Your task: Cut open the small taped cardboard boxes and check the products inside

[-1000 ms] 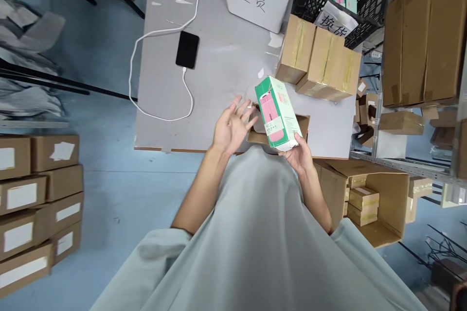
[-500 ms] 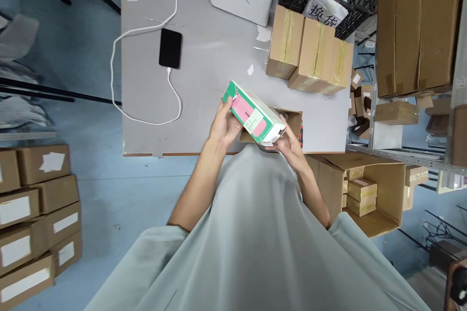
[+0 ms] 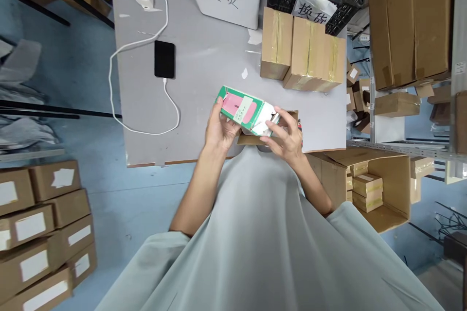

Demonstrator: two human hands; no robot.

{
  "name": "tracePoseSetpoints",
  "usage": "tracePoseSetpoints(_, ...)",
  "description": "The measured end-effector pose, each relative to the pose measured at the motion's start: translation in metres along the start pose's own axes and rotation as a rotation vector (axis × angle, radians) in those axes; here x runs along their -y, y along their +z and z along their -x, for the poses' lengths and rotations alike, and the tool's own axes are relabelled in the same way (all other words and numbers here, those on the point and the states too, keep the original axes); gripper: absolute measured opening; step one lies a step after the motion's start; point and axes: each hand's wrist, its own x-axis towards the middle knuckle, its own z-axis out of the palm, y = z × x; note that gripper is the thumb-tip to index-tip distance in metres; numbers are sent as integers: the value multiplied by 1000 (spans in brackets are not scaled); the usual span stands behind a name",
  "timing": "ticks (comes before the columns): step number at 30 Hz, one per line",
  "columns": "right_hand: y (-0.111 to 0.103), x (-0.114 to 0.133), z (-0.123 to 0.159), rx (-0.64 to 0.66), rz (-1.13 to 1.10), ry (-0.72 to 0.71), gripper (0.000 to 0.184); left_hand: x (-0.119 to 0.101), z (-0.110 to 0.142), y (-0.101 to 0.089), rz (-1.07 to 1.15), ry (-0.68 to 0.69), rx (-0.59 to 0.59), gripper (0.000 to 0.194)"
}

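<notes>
Just off the middle of my view, toward 12 o'clock, I have the green-and-pink box [image 3: 237, 108]. My left hand [image 3: 219, 131], at its 8 o'clock, grips it, thumb at the 9 o'clock end, other fingers mostly hidden. My right hand [image 3: 289, 140], at its 4 o'clock, has bent fingers against the white end; I cannot tell whether they pinch it. Box and hands cover most of the brown carton [image 3: 250, 140] beneath. A red thing [image 3: 299, 126] at the carton's 3 o'clock is too small to name. At 12 o'clock the top edge cuts off the white bin [image 3: 229, 2].
</notes>
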Motion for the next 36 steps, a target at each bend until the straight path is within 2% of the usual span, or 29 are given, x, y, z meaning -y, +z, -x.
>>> tracePoseSetpoints(4, -2, 4, -9, -152, 128, -188, 45, -10, 14, 2, 33, 14, 49, 47)
tracePoseSetpoints(8, -13, 1, -34, -245, 72, -203, 57, -9, 18, -4, -16, 32, 116, 37)
tracePoseSetpoints(10, -23, -4, -52, -250, 25, -182, 64, -4, 19, -9, -84, 36, 112, 39)
tracePoseSetpoints(16, -44, -30, -92, -154, -47, -120, 80, 11, 28, -24, -206, -31, 111, 68)
tracePoseSetpoints(20, -49, -42, -106, -139, -37, -120, 79, 20, 38, -24, -294, 6, 113, 71)
tracePoseSetpoints(24, -53, -45, -108, -104, -89, -112, 68, 21, 48, -16, -400, 226, 66, 83)
tracePoseSetpoints(27, -53, -47, -102, -94, -188, -66, 63, 11, 53, -10, -494, 401, 61, 91)
tracePoseSetpoints(31, -48, -57, -90, -83, -317, 5, 61, -9, 60, -3, -562, 487, 85, 94)
tracePoseSetpoints(33, -43, -64, -86, -101, -356, 40, 61, -19, 64, 2, -578, 500, 93, 87)
tracePoseSetpoints(36, -32, -77, -80, -142, -387, 112, 68, -34, 69, 11, -650, 509, 138, 62)
